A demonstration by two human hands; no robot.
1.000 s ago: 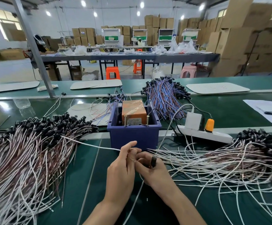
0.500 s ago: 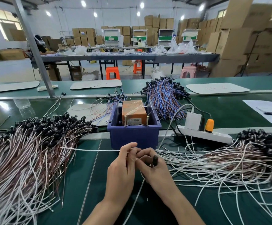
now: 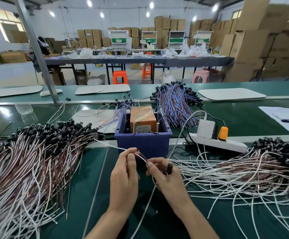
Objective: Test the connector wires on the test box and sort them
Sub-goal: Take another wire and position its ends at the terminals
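Hands have drawn slightly apart since the earlier frame, and a short stretch of wire now shows between them. Left hand (image 3: 124, 176) pinches the connector wire (image 3: 112, 146) between thumb and fingertips. Right hand (image 3: 166, 178) pinches the same wire's split white and brown strands with its thumb, other fingers curled. A black connector plug (image 3: 169, 168) pokes out between those fingers. Both hands are over the green bench mat (image 3: 88, 195), just near of the blue bin (image 3: 143, 144). The wire's white length runs far-left from the left hand toward the left wire pile (image 3: 28, 161); another white length trails near from the right hand. Right wire pile (image 3: 243, 171) fans out on the right, its black plugs at the far right.

Orange test box (image 3: 142, 118) sits inside the blue bin, with two brass screws (image 3: 133, 127) standing upright at its near face. White power strip (image 3: 217, 144) lies just right of the bin, carrying a white adapter (image 3: 205, 129) and an orange plug (image 3: 223, 131). Farther back is a blue-and-red wire bundle (image 3: 174, 102), with papers (image 3: 285, 118) at the right. A slanted metal post (image 3: 35, 49) stands far left. Beyond are a long table (image 3: 140, 59), an orange stool (image 3: 120, 77) and stacked cardboard boxes (image 3: 252, 40).
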